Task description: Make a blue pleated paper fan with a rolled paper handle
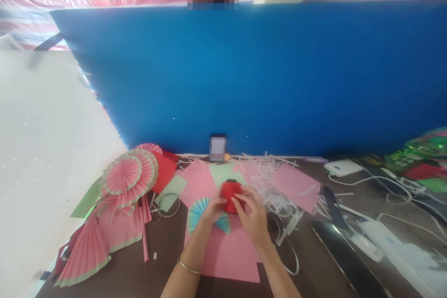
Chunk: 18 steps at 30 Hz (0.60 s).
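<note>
In the head view, the red piece [230,196] is small and has rounded sides, with a dark part at its top. It is held above the middle of the table [164,247], over the far part of a pink sheet [232,253]. The left hand [213,208] grips its left side, and the right hand [252,212] holds it from the right with fingers close together – so both grips are narrow, with the piece between them. The material of the piece I cannot tell.

The far edge of the table meets a blue board [244,79]. Bare surface lies left of the pink sheet, up to the pink fans [85,256] at the left edge, and also between the right forearm and a black device [349,260] near the right near corner.

A blue fan [197,214] lies partly under the left hand and wrist, just beside the piece. Loose paper strips [256,174] and more pink and green sheets crowd the far side. To the right of the right hand there are white coils [279,202] and strips – these stand close on that side. Farther right lie a white box [344,167], cables [375,178] and a white power strip [394,247].
</note>
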{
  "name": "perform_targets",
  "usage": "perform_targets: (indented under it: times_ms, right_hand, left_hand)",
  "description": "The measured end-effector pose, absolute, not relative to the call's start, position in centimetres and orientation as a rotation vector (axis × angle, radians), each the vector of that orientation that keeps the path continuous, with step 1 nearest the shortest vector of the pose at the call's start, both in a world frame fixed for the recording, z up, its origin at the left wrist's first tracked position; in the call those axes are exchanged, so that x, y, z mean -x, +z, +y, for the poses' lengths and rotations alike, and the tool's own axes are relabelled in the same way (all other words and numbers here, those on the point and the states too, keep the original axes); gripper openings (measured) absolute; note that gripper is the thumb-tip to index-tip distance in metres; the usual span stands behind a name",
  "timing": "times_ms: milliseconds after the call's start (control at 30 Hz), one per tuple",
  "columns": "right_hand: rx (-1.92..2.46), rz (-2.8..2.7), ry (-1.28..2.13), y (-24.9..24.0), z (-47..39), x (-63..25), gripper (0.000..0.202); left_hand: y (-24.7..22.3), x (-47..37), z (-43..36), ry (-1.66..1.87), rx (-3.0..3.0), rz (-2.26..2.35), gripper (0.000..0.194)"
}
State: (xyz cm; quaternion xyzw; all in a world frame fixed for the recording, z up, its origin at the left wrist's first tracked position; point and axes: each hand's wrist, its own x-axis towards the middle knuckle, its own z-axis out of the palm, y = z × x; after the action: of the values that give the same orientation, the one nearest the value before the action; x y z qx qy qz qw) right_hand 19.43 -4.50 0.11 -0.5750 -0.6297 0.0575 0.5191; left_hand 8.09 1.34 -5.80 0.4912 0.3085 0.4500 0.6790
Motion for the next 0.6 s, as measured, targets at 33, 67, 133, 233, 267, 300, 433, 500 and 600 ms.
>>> perform_targets:
  times_ms: [33, 67, 133, 233, 267, 300, 433, 500, 600]
  right_hand:
    - [1.380, -1.494, 0.138, -0.1, -4.4, -19.5, 0.013]
    - [1.383, -1.480, 0.144, -0.2, -4.3, -19.5, 0.013]
    - [1.393, -1.458, 0.171, -0.3, -4.3, -19.7, 0.014]
    - [1.400, -1.410, 0.215, -0.3, -4.4, -20.1, 0.016]
    - [1.402, -1.391, 0.226, -0.3, -4.4, -20.4, 0.017]
    - [1.408, -1.374, 0.235, -0.3, -4.4, -20.6, 0.017]
    - [1.446, -1.396, 0.235, -0.8, -4.5, -21.8, 0.019]
    - [1.482, -1.473, 0.168, -1.2, -4.5, -22.4, 0.020]
    - [1.548, -1.657, -0.009, -1.8, -4.5, -23.1, 0.024]
  left_hand:
    - [-5.7, -8.1, 1.2, 0.989, -1.101, 0.677, 0.056]
    - [-5.5, -8.1, 1.1, 0.969, -1.083, 0.652, 0.059]
    - [-5.1, -8.1, 0.8, 0.948, -1.048, 0.595, 0.065]
    - [-4.4, -8.1, 0.5, 1.020, -1.021, 0.536, 0.075]
    - [-4.2, -8.1, 0.5, 1.058, -1.030, 0.547, 0.079]
    - [-4.1, -8.2, 0.5, 1.095, -1.048, 0.577, 0.083]
    - [-4.5, -8.7, 0.9, 1.161, -1.197, 0.765, 0.090]
    - [-5.1, -8.9, 1.2, 1.222, -1.314, 0.894, 0.086]
    - [-6.0, -8.9, 1.8, 1.305, -1.550, 1.072, 0.077]
